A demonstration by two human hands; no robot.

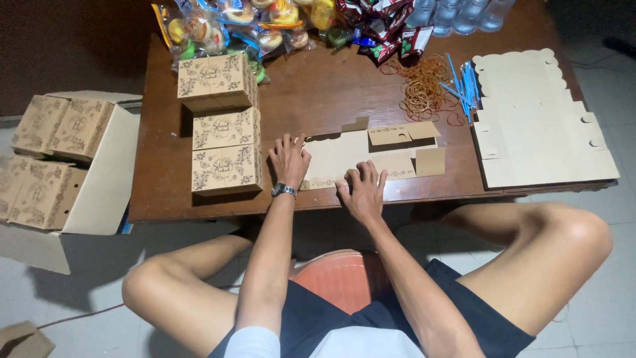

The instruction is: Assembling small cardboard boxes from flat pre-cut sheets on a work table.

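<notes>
The head camera looked straight down at a low brown table (318,99) and at the person's bare knees on either side of it.

A flat, unfolded cardboard box blank (371,159) lay near the table's near edge, at its middle, with small flaps standing out on its right side. Both hands pressed down on it. The left hand (289,161), with a wristwatch (283,190) on the wrist, lay palm down on the blank's left end, fingers spread and stretched flat. The right hand (363,191) rested on the blank's near edge, just right of the left hand, fingers spread and slightly bent, tips touching the card. Neither hand gripped anything.

To the left of the hands, three folded printed boxes (222,126) sat in a row running from near to far. At the far edge lay a heap of wrapped snacks (265,23) and some water bottles (457,13). Right of centre were loose rubber bands (424,83) and blue straws (464,83). A stack of flat blanks (536,119) filled the right end. On the floor to the left, an open carton (99,179) held more folded boxes.
</notes>
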